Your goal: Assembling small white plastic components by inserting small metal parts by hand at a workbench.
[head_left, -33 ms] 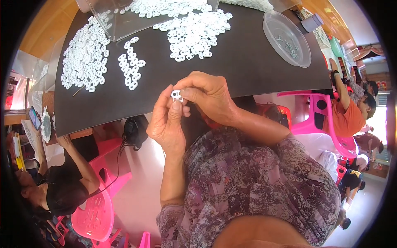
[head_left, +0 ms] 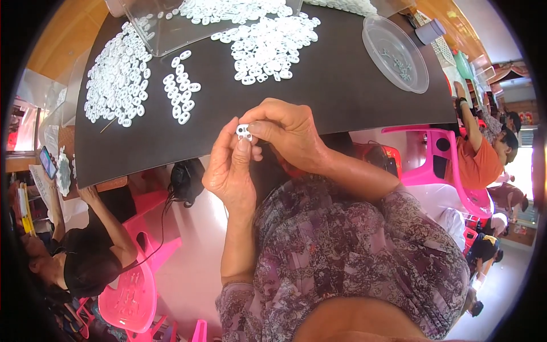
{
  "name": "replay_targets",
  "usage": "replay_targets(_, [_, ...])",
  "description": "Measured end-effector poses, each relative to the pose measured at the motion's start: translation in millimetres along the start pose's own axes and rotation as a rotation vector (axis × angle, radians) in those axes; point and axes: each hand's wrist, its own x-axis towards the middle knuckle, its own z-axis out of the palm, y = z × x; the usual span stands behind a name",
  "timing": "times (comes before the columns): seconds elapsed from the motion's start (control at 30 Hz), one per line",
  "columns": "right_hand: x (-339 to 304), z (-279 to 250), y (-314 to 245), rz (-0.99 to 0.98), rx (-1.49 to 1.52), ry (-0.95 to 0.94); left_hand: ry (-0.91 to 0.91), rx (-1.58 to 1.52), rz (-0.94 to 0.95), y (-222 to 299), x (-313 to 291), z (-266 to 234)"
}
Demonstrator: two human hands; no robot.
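Observation:
Just off the table's near edge, I hold a small white two-holed plastic piece [head_left: 244, 129] up between both hands. My left hand [head_left: 231, 174] pinches its lower end between thumb and fingers. From the right, my right hand [head_left: 293, 134] grips its upper side, thumb against forefinger; part of the piece is hidden by the fingertips. Similar white oval pieces lie on the dark table [head_left: 211, 102]: a small cluster [head_left: 181, 91] nearest my left hand, a big heap [head_left: 118, 80] further left, and another heap [head_left: 265, 48] beyond my hands.
A clear round tray [head_left: 419, 85] with small greyish bits [head_left: 399, 64] stands at the right. A transparent box [head_left: 154, 48] and a grey-lidded container [head_left: 430, 31] are further back. A thin stick [head_left: 107, 126] lies by the left heap. Pink chairs [head_left: 128, 302] and other people [head_left: 476, 162] are on both sides.

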Motion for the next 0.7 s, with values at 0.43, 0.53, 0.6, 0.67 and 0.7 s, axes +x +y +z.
replay_targets(0.43, [-1,-12,-2,-0.245,-0.437,-0.114,0.01,-0.047,-0.029,5,1,3])
replay_targets(0.53, [-1,-11,-3,-0.316,-0.492,-0.091,0.024,-0.059,-0.038,5,2,4])
replay_targets(0.6, [-2,-13,-2,-0.309,-0.489,-0.079,0.025,-0.052,-0.043,1,2,4])
replay_targets(0.67, [-3,-14,-2,-0.302,-0.483,-0.07,0.008,-0.003,-0.011,-2,2,2])
replay_targets(0.7, [-3,-15,-2,-0.332,-0.509,-0.055,0.006,-0.001,-0.012,-2,2,2])
